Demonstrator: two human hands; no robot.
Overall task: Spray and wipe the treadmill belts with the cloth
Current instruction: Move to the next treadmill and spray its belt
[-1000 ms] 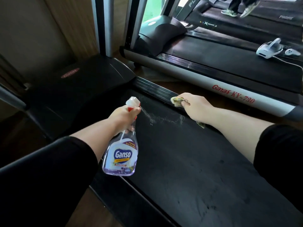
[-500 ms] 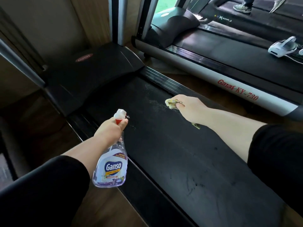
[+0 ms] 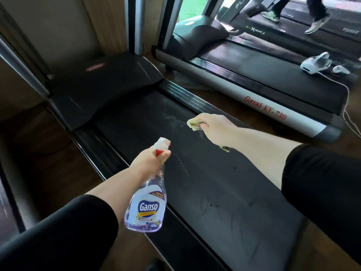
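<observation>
Black rubber treadmill belt (image 3: pixel 224 202) stretches beneath both hands. The left hand (image 3: pixel 148 161) curls round the neck of a clear plastic spray bottle of purple liquid (image 3: pixel 147 208), its white-and-red nozzle pointing ahead over the belt. Ahead and to the right of it, the right hand (image 3: pixel 214 128) clutches a bunched yellow cloth (image 3: pixel 193 124) in a closed fist, low over the belt; whether they touch is unclear. Pale spray droplets (image 3: pixel 172 119) speckle the belt just left of the cloth. Beyond the right hand stands 1 silver-railed treadmill (image 3: pixel 254 98).

Black belt (image 3: pixel 224 192), yellow cloth (image 3: pixel 192 124)
</observation>
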